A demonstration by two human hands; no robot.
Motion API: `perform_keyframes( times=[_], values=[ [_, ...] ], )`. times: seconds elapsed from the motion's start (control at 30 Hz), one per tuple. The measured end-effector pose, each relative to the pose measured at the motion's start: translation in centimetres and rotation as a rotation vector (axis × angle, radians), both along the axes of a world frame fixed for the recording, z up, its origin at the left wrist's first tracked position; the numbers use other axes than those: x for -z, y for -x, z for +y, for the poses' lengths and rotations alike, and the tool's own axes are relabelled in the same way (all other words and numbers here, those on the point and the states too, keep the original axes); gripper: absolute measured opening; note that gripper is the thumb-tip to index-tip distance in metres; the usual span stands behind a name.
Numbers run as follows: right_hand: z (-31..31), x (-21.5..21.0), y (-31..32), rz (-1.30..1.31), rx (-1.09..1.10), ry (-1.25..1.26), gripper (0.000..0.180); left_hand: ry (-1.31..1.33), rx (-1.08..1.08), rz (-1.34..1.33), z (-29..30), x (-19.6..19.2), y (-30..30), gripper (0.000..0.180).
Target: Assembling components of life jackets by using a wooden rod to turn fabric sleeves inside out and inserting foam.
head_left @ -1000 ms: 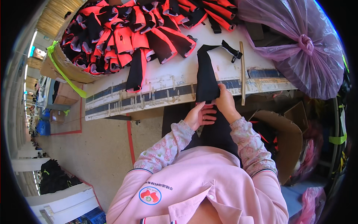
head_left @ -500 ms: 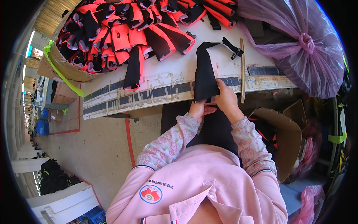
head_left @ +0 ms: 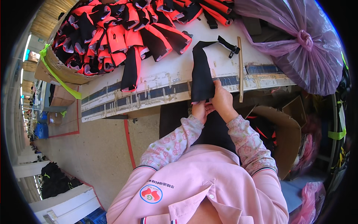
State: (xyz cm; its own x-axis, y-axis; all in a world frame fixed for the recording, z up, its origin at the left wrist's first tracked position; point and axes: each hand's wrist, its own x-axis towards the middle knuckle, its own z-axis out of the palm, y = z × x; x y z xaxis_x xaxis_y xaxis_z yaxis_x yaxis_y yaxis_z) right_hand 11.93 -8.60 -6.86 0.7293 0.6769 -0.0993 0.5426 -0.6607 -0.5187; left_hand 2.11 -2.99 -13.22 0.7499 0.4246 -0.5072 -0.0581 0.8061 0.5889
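A black fabric piece lies on the table, its wide end reaching the near edge and its narrow strap running back to a small black buckle. My left hand is closed on the wide end from below, its fingertips partly hidden under the cloth. Against the right corner of that same end, my right hand pinches the fabric with its thumb on top. The fingers of both hands meet just off the table edge.
A large heap of black and orange-red fabric pieces spills from a carton at the back left. A wooden stick lies right of the buckle. A knotted purple plastic bag fills the right corner. Below it stands an open carton.
My right hand has shifted slightly down and left along the wide end. My left hand's fingers have drawn in beneath the cloth. The fabric's near edge sits a little lower.
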Motion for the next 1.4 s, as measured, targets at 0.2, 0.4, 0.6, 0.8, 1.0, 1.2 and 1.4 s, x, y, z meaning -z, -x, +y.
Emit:
perform_keyframes(
  times=[0.2, 0.4, 0.6, 0.8, 1.0, 1.2, 1.4],
  values=[
    [-2.4, -3.6, -3.3, 0.317, -0.419, -0.100, 0.067, -0.060, 0.123, 0.013, 0.9, 1.1, 0.4, 0.029],
    [2.6, -5.3, -2.4, -0.090, -0.334, -0.382, 0.067, -0.106, 0.160, 0.020, 0.4, -0.4, -0.1, 0.023],
    [5.6, 0.5, -2.1, -0.463, -0.408, -0.210, 0.078, -0.099, 0.005, 0.103, -0.1, -1.7, -0.7, 0.020],
    [5.3, 2.1, -2.4, -0.504, -0.441, -0.196, 0.079, -0.010, 0.100, -0.018, 0.8, -1.6, -0.1, 0.023],
    [5.0, 2.2, -2.3, -0.485, -0.448, -0.185, 0.078, 0.172, 0.166, -0.077, 1.4, -1.3, 0.8, 0.027],
    [4.8, 2.1, -3.5, -0.497, -0.442, -0.232, 0.067, 0.022, 0.269, 0.014, 1.3, -1.7, -0.4, 0.030],
    [-1.4, -3.4, -6.2, -0.508, 0.162, -0.259, 0.034, -0.052, 0.183, -0.007, 2.0, -1.8, 0.2, 0.031]
  ],
)
